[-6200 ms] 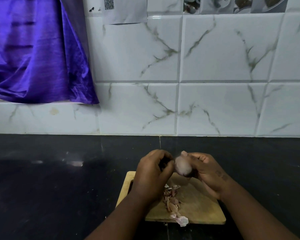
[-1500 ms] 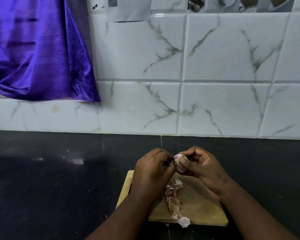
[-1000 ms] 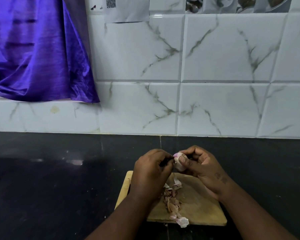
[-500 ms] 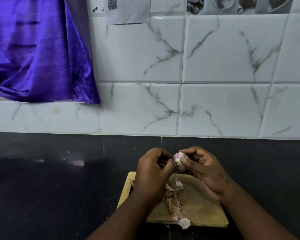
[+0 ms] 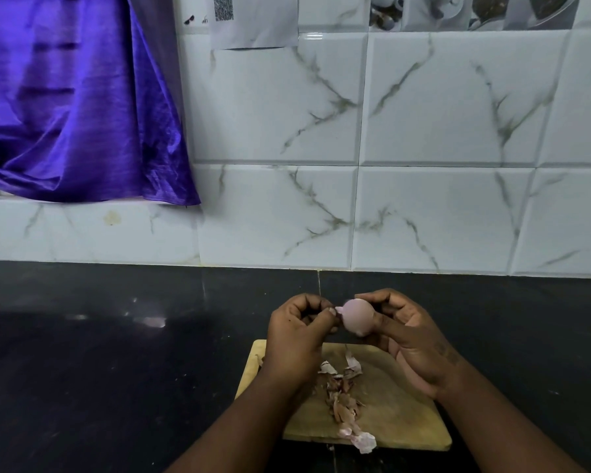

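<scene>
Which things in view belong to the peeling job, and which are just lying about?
In the job: small round pale-pink onion, held by the right hand; left hand pinching its loose skin; dry pinkish peel scraps; pale rectangular wooden chopping board beneath.
Lying about: shiny purple cloth hanging against the wall; white paper sheet with a QR code.

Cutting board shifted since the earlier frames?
No. The cutting board lies as before, still lined up with the counter seam beyond its far edge.

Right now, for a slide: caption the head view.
Left hand peels pale pink onion held in right hand above wooden board.
</scene>
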Demonstrator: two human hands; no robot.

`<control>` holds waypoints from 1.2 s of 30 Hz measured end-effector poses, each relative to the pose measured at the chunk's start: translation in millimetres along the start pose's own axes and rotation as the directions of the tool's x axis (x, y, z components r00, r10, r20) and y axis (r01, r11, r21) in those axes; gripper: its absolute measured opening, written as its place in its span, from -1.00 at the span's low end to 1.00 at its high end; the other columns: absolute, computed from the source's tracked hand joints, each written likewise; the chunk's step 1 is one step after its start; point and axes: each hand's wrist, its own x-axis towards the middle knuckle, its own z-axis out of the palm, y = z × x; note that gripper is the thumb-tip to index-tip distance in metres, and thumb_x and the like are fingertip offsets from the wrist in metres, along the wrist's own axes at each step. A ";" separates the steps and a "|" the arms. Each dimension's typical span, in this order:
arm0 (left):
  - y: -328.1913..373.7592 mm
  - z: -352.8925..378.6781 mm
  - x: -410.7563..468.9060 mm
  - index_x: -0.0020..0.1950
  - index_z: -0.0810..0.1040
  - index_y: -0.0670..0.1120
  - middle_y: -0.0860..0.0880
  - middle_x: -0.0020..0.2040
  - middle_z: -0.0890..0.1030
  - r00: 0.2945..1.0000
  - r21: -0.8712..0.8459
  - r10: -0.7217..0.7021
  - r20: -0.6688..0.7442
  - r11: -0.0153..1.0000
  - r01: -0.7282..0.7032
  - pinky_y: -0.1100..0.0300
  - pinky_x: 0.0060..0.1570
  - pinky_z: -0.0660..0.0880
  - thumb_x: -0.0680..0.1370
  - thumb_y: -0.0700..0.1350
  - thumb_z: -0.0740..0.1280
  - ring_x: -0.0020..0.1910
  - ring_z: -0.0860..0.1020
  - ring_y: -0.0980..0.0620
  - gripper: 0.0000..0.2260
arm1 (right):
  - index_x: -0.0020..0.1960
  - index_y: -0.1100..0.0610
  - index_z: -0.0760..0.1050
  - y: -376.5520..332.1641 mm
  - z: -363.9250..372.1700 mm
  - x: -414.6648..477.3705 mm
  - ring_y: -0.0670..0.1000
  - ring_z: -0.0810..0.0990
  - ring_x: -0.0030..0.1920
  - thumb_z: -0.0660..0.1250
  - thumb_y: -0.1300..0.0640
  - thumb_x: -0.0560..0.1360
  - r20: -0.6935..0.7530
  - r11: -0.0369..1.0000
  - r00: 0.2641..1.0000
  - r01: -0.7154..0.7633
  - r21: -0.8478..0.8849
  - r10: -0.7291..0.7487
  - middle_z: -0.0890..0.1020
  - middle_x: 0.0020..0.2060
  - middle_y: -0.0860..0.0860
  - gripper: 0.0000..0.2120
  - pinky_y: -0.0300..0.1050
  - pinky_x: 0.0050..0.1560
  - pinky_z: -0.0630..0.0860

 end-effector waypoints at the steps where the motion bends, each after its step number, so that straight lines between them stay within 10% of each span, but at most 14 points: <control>1: 0.2 0.1 -0.2 -0.07 0.66 -0.24 -0.19 -0.14 0.70 1.000 -0.008 0.004 0.001 1.000 -0.004 0.23 -0.15 0.64 0.58 -0.37 0.40 -0.18 0.64 -0.02 -0.91 | 0.04 0.20 0.67 -0.3 0.2 -0.3 0.22 0.65 0.04 0.45 0.31 0.42 -0.001 1.000 1.000 -0.002 0.000 0.002 0.67 0.12 0.34 -0.80 -0.05 -0.04 0.69; 10: -1.4 0.0 -4.8 -0.07 0.71 -0.05 -0.02 -0.17 0.74 0.993 0.184 0.115 0.039 0.976 -0.120 0.23 -0.14 0.62 0.59 -0.25 0.46 -0.16 0.69 0.07 -0.88 | 0.05 0.18 0.68 -1.4 -1.8 -0.5 0.18 0.70 0.04 0.48 0.30 0.42 0.019 0.998 1.000 0.001 -0.058 0.000 0.72 0.06 0.24 -0.79 -0.01 0.01 0.67; 17: -1.8 -0.6 0.0 -0.06 0.61 -0.20 -0.13 -0.23 0.68 0.999 -0.045 -0.040 -0.003 0.998 0.039 0.23 -0.20 0.61 0.65 -0.34 0.34 -0.25 0.64 0.03 -0.88 | 0.15 0.27 0.63 -3.0 -3.0 0.0 0.16 0.68 -0.01 0.50 0.24 0.42 0.049 0.999 0.999 -0.005 0.032 0.003 0.71 0.02 0.23 -0.69 -0.04 -0.05 0.68; 22: -6.6 -5.0 -0.6 -0.12 0.67 -0.10 -0.04 -0.23 0.68 0.999 0.261 -0.006 0.052 0.965 -0.008 0.16 -0.22 0.58 0.52 -0.40 0.37 -0.25 0.60 0.04 -0.79 | 0.10 0.19 0.68 -2.6 -5.4 1.3 0.13 0.69 -0.02 0.71 0.01 0.19 0.057 1.000 0.998 -0.014 0.024 0.012 0.71 0.02 0.20 -0.45 -0.06 -0.05 0.68; 30: 2.6 -0.8 -10.8 -0.19 0.66 0.01 0.01 -0.27 0.64 0.987 0.349 0.124 0.105 0.924 -0.153 0.18 -0.28 0.53 0.57 0.03 0.48 -0.28 0.58 0.12 -0.83 | 0.13 0.28 0.63 -3.6 -4.4 -0.3 0.16 0.72 -0.03 0.47 0.26 0.43 -0.003 1.000 1.000 -0.012 -0.001 0.012 0.72 0.06 0.28 -0.72 -0.06 -0.03 0.69; 36: 1.5 -0.7 -8.1 -0.17 0.66 0.01 0.01 -0.23 0.67 0.990 0.351 0.131 0.051 0.926 -0.141 0.16 -0.26 0.57 0.55 -0.04 0.52 -0.25 0.62 0.08 -0.88 | 0.11 0.23 0.66 -0.8 -6.9 1.4 0.20 0.70 0.00 0.51 0.26 0.39 -0.005 0.998 1.000 -0.005 -0.061 0.005 0.72 0.06 0.27 -0.71 0.00 0.03 0.68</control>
